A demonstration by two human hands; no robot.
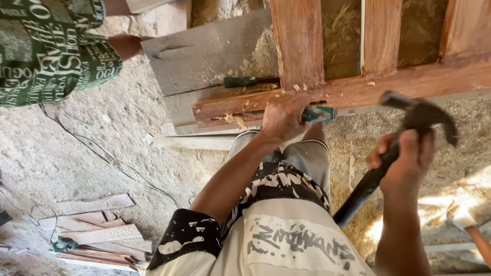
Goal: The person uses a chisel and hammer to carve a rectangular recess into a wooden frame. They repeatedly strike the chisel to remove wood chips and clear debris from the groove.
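Work in hand: a chisel (pixel 316 113) is set against the horizontal rail of a reddish wooden frame (pixel 358 89), just below where an upright member meets it.
Done so far: fresh wood chips (pixel 232 118) lie on the rail's end and pale sawdust covers the grey board (pixel 204 56) beside it, so I judge some wood has already been cut away at the joint.
Left to do: the cut itself is hidden behind the hand, so how deep it goes cannot be told; the joint looks unfinished.
Left hand (pixel 284 118): closed around the chisel, only the teal handle end showing to its right; the blade is hidden.
Right hand (pixel 406 161): fist wrapped tight on the dark handle of a claw hammer (pixel 422 117), raised clear of the frame, near the chisel but not touching it.
Spare tool: a second dark-handled chisel (pixel 248 81) lies on the grey board, untouched.
Nearby: another person's leg in green printed shorts (pixel 46 48) at upper left; offcut boards (pixel 97 230) on the sawdust floor.
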